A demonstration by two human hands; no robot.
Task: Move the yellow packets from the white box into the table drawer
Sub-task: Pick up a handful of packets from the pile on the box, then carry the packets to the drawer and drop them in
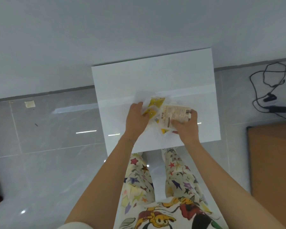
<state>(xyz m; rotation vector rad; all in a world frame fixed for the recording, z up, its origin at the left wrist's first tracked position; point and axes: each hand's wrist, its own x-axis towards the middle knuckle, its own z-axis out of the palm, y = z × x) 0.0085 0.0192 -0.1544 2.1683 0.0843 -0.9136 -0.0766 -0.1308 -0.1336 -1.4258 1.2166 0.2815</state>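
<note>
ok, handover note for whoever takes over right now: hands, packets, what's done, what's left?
Left hand: grips the bunch of yellow packets from its left side.
Right hand: grips the same bunch from the right, fingers curled over a pale packet.
The bunch is above the middle of the white table; I cannot tell whether it touches the top.
White box and drawer: neither is clearly in view.
Done: packets are in both hands.
Left: put them in the drawer.
</note>
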